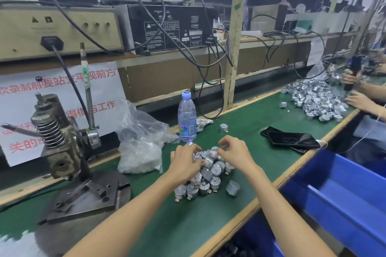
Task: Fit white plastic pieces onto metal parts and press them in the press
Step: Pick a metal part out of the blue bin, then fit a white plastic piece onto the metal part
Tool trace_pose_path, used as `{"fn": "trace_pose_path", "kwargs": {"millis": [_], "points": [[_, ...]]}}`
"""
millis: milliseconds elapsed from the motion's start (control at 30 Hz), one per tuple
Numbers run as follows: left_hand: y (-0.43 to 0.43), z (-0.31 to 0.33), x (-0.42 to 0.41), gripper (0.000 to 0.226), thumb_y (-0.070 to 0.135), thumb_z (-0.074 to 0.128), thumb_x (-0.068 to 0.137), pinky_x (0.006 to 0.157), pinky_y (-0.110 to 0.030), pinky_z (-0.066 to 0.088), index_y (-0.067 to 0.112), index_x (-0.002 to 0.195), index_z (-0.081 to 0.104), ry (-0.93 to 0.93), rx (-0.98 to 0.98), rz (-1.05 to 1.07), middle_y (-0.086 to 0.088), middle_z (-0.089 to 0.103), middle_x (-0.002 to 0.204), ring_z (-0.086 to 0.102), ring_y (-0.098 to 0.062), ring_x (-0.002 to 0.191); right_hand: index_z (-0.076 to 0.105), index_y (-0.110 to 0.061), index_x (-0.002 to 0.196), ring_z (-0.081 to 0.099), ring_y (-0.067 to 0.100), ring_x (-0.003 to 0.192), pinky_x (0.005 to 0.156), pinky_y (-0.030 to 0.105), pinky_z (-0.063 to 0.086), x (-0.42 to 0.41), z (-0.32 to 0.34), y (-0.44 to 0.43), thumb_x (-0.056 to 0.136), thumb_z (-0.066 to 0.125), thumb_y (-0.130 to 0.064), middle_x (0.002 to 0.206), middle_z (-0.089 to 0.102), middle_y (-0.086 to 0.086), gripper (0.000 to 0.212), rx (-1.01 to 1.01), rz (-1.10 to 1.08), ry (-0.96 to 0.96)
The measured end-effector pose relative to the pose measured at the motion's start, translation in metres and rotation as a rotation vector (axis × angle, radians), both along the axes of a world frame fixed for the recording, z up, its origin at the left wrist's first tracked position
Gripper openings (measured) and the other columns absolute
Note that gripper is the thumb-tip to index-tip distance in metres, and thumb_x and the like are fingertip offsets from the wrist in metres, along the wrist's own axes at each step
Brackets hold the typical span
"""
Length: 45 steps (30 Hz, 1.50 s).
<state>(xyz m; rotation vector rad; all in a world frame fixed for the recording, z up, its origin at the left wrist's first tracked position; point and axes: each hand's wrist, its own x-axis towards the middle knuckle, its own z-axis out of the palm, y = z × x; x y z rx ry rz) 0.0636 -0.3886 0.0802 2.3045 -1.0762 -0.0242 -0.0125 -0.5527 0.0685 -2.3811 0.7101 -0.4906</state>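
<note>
A pile of small round metal parts [205, 179] lies on the green table [183, 221] in front of me. My left hand [184, 160] is curled over the pile's far left side and grips several metal parts. My right hand [235, 152] hovers over the pile's far right, fingertips pinched together near one part; what it holds, if anything, is too small to tell. A clear bag of white plastic pieces [140, 152] sits left of the pile. The hand press [60, 144] with its spring and lever stands at the left on a round steel base [89, 196].
A water bottle [187, 117] stands just behind the pile. Two dark phones [292, 137] lie to the right. Another person's hands [355, 98] work at a large heap of metal parts [313, 98] far right. Blue bins [338, 190] sit beyond the table's near edge.
</note>
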Motion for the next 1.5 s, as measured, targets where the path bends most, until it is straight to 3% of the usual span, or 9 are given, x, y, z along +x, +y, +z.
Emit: {"fn": "trace_pose_path", "kwargs": {"millis": [233,333,433,600,700,800,1000,1267,1500], "points": [[0.07,0.035,0.015,0.034,0.017,0.053,0.089,0.097,-0.027,0.025,0.02,0.123,0.053,-0.152,-0.064,-0.058,0.006,0.054,0.124,0.04,-0.015,0.12,0.064,-0.019,0.095,0.052,-0.001,0.067,0.07,0.023,0.041,0.026,0.043,0.063,0.083,0.064,-0.02,0.089,0.063,-0.008,0.012,-0.056,0.193,-0.203],[0.109,0.055,0.019,0.034,0.012,0.053,0.089,0.1,-0.025,0.027,0.018,0.122,0.054,-0.159,-0.151,-0.011,0.006,0.055,0.121,0.043,-0.014,0.118,0.065,-0.013,0.097,0.051,0.007,0.07,0.071,0.021,0.04,0.045,0.06,0.104,0.082,0.064,-0.016,0.094,0.066,-0.001,0.016,-0.06,0.297,-0.25],[0.151,0.078,0.02,0.035,0.012,0.053,0.089,0.104,-0.035,0.031,0.015,0.124,0.054,-0.277,-0.151,0.086,0.0,0.057,0.123,0.046,-0.016,0.119,0.065,-0.012,0.098,0.055,0.011,0.076,0.074,0.025,0.045,0.063,0.081,0.149,0.082,0.065,-0.02,0.095,0.066,0.002,0.018,-0.085,0.395,-0.31],[0.243,0.12,0.021,0.031,0.009,0.055,0.087,0.095,-0.033,0.031,0.015,0.118,0.057,-0.468,-0.236,0.287,0.001,0.061,0.112,0.053,-0.018,0.109,0.066,-0.006,0.101,0.057,0.016,0.07,0.073,0.028,0.047,0.085,0.125,0.241,0.084,0.066,-0.012,0.091,0.067,0.005,0.018,-0.143,0.6,-0.495],[0.308,0.135,0.018,0.032,0.009,0.056,0.085,0.083,-0.028,0.023,0.019,0.115,0.058,-0.596,-0.209,0.435,0.005,0.062,0.11,0.053,-0.016,0.105,0.065,-0.007,0.1,0.053,0.01,0.067,0.065,0.021,0.045,0.089,0.154,0.305,0.084,0.067,-0.012,0.081,0.058,-0.004,0.017,-0.172,0.737,-0.644],[0.374,0.144,0.01,0.032,0.01,0.056,0.08,0.093,-0.039,0.035,0.013,0.112,0.062,-0.626,-0.175,0.57,-0.001,0.065,0.108,0.058,-0.023,0.105,0.064,-0.011,0.099,0.044,-0.001,0.064,0.062,0.013,0.036,0.092,0.175,0.37,0.084,0.067,-0.015,0.08,0.051,-0.01,0.016,-0.245,0.858,-0.735],[0.501,0.126,-0.003,0.035,0.012,0.06,0.079,0.086,-0.034,0.028,0.015,0.115,0.06,-0.58,0.058,0.911,-0.004,0.06,0.113,0.052,-0.024,0.111,0.062,-0.011,0.102,0.058,0.024,0.087,0.074,0.037,0.046,0.106,0.17,0.502,0.082,0.065,-0.019,0.091,0.059,0.003,0.021,-0.252,1.166,-0.545],[0.619,0.08,-0.035,0.04,0.021,0.055,0.084,0.086,-0.033,0.024,0.02,0.123,0.052,-0.3,0.241,1.193,-0.002,0.055,0.122,0.045,-0.023,0.118,0.057,-0.012,0.114,0.054,0.027,0.105,0.074,0.032,0.039,0.112,0.111,0.634,0.088,0.056,-0.023,0.113,0.059,0.008,0.028,-0.367,1.41,-0.203],[0.651,0.038,-0.039,0.038,0.026,0.051,0.084,0.087,-0.039,0.025,0.016,0.12,0.047,0.047,0.572,1.175,-0.009,0.049,0.124,0.04,-0.029,0.118,0.057,-0.008,0.115,0.054,0.028,0.106,0.085,0.038,0.047,0.121,0.069,0.69,0.084,0.058,-0.019,0.115,0.058,0.012,0.033,-0.567,1.588,0.121]]}}
